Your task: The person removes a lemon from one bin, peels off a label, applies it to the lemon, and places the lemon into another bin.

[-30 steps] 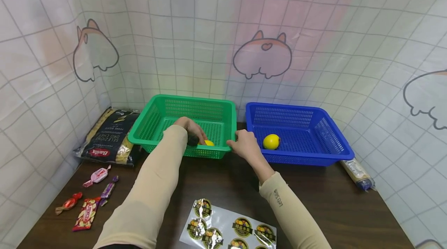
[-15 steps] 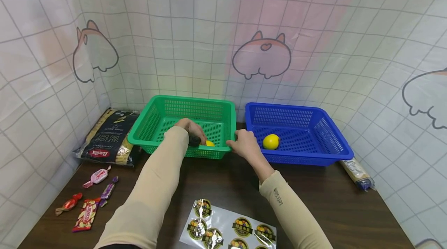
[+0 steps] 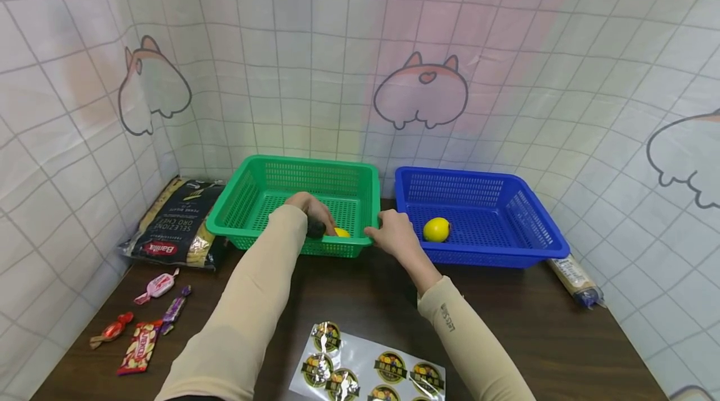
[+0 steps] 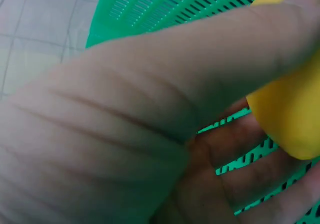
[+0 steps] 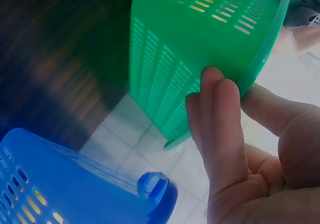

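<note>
My left hand point(image 3: 316, 208) reaches into the green basket point(image 3: 315, 159) near its front wall. It holds a lemon point(image 4: 292, 116), with the thumb across the fruit and the fingers on the other side in the left wrist view. From the head view, the front rim and the hand hide most of that lemon. At the basket's front right corner, my right hand point(image 3: 395, 231) pinches the rim. Its fingers point(image 5: 227, 126) lie against the outer wall, and the thumb goes over the rim. A second yellow fruit point(image 3: 436, 230), lemon-like, rests in the blue basket point(image 3: 484, 259) to the right.
A pasta bag point(image 3: 174, 223) lies left of the green basket, with several wrapped sweets point(image 3: 159, 287) in front of it. A sheet of round stickers point(image 3: 365, 360) lies at the front. Beside the blue basket is a clear-wrapped packet point(image 3: 576, 279). A gridded curtain point(image 3: 315, 64) hangs behind.
My left hand has shifted slightly to the right inside the green basket, and the lemon has moved with it. My right hand keeps its place on the rim.
</note>
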Tool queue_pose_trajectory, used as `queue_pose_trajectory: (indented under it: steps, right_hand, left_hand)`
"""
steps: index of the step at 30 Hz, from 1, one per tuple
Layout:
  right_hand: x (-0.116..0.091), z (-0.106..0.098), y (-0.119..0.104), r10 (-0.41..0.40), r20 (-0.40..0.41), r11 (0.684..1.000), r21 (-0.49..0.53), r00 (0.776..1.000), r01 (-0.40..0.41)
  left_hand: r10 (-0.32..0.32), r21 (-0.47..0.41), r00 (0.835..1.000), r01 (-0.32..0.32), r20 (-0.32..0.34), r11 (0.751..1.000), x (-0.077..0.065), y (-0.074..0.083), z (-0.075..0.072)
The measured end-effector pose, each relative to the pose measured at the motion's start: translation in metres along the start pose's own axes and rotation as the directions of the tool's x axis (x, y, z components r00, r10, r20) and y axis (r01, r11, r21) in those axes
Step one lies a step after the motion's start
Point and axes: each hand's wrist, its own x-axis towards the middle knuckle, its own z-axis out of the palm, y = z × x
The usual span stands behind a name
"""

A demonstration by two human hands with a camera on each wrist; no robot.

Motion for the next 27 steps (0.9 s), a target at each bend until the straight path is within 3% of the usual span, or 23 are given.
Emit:
queue_pose_trajectory:
  steps: [3,7,12,18,27]
  right_hand:
    - [0.0,0.0,-0.001,-0.003,-0.006,1.0,-0.014,1.0,0.003]
    - [-0.001,0.0,-0.001,-0.004,-0.009,1.0,-0.017,1.0,0.004]
    - [-0.002,0.0,-0.001,0.005,-0.002,1.0,0.006,1.0,-0.005]
    - [-0.002,0.001,0.0,-0.01,-0.008,1.0,0.013,1.0,0.01]
    - [-0.002,-0.001,0.002,0.005,-0.007,0.999,0.034,1.0,-0.005]
  left_hand:
    - [0.017,-0.027,1.0,-0.016,0.009,1.0,0.0,0.001,-0.001]
    - [0.062,-0.17,0.998,-0.059,0.013,0.984,-0.002,0.004,-0.003]
    - [0.127,-0.357,0.991,-0.134,-0.045,0.924,-0.01,0.008,-0.005]
    - [0.158,-0.477,0.98,-0.198,-0.123,0.856,-0.027,0.009,-0.009]
    - [0.27,-0.552,0.926,-0.374,-0.263,0.745,-0.046,0.01,-0.015]
